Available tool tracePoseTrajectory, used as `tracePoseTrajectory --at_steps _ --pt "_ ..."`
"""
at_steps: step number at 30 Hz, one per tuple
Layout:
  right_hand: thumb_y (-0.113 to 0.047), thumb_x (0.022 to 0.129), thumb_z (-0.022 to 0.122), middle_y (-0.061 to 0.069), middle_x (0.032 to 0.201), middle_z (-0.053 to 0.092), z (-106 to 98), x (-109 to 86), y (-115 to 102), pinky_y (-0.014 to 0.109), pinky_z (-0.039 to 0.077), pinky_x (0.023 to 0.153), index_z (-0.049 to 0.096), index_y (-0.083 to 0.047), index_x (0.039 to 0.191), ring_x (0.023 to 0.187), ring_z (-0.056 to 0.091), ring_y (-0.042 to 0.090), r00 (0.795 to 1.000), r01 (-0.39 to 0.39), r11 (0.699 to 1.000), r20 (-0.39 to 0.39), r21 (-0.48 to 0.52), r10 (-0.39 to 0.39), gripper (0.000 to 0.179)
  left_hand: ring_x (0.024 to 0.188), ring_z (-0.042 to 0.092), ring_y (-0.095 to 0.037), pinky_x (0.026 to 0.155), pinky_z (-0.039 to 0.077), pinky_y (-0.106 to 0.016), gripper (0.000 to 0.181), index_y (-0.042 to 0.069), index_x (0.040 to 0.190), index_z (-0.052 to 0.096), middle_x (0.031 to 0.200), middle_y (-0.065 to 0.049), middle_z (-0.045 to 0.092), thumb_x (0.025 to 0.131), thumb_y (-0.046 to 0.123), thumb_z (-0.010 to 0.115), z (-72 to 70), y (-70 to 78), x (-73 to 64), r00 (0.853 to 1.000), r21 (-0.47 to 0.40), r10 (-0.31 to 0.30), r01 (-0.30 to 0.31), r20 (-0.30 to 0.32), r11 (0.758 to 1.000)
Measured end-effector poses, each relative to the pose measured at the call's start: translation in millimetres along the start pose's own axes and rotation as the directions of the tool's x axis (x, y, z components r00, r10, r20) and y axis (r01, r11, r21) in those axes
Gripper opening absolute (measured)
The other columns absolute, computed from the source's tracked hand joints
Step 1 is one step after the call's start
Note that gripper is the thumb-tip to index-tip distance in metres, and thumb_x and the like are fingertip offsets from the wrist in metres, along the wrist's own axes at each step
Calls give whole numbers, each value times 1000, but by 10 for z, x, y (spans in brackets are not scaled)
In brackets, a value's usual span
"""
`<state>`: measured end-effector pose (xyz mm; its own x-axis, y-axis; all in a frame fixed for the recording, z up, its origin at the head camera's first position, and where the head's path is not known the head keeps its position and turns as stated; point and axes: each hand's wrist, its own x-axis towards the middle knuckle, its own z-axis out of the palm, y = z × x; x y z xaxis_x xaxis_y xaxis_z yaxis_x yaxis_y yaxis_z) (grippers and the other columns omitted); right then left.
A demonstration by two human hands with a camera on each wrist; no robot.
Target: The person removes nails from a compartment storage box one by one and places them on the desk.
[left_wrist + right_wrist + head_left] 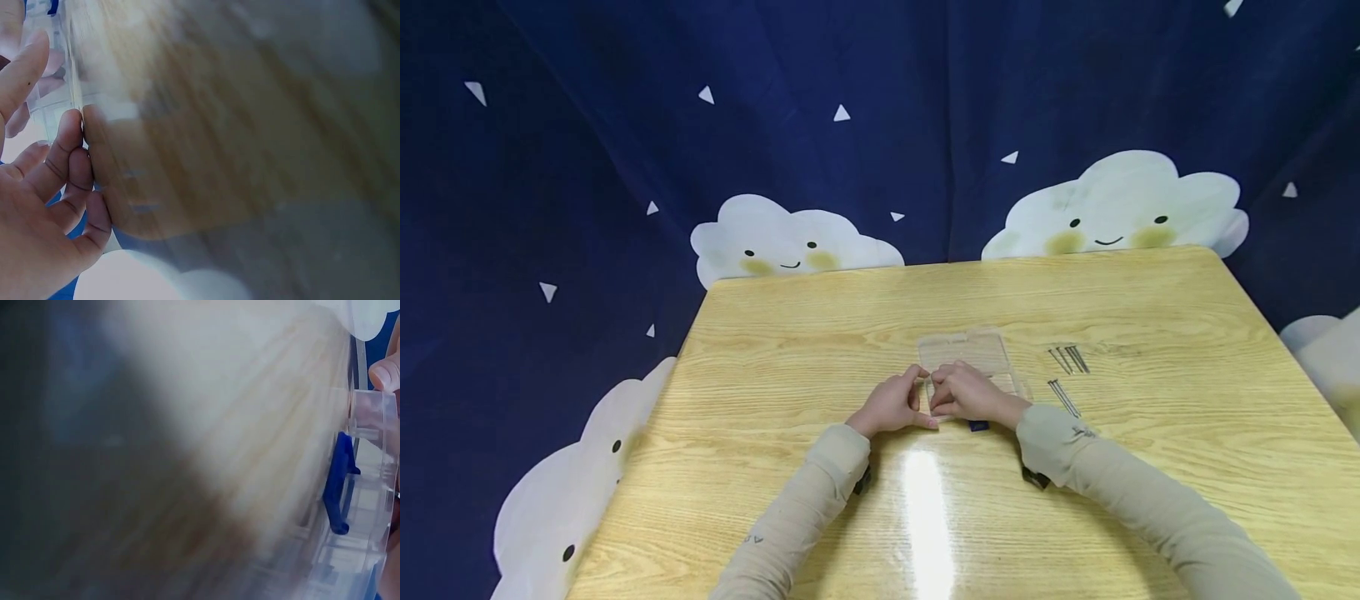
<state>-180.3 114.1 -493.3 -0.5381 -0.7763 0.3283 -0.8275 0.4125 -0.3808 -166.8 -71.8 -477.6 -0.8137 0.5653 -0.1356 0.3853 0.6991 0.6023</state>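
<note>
A clear plastic box (1004, 382) stands in front of me with its clear lid (962, 350) folded back on the far side. A blue latch (340, 487) shows on its near wall. My left hand (895, 404) holds the box at its left end, thumb by the near corner and index finger toward the far side. Its other fingertips (74, 122) rest on the table. Over the box's left part, my right hand (966, 392) reaches down with curled fingers; whether they pinch anything I cannot tell, as the fingertips are hidden.
Long thin grey nails (1078, 358) lie in a group right of the box, with several more nails (1063, 398) nearer my right wrist. The wooden table (775, 358) ends at a dark blue curtain (865, 100) with white clouds.
</note>
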Motion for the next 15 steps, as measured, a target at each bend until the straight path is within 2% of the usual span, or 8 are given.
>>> tracePoseTrajectory --at_steps 7,15 --pt "-20 71 77 -12 65 39 -38 -19 -5 26 27 63 74 -15 72 64 33 7 1000 -9 1000 24 13 8 5 53 45 -7 54 37 -21 74 7 125 42 65 3 53 68 35 79 8 -2 11 1000 7 7 -7 0 1000" --pt "-21 72 76 -12 68 44 -44 10 -26 26 29 64 76 -15 77 65 34 7 998 -2 1000 58 -5 2 8 52 44 -7 53 37 -21 72 7 124 42 64 3 52 69 33 80 -6 -3 -8 1000 -1 15 -15 -5 1000"
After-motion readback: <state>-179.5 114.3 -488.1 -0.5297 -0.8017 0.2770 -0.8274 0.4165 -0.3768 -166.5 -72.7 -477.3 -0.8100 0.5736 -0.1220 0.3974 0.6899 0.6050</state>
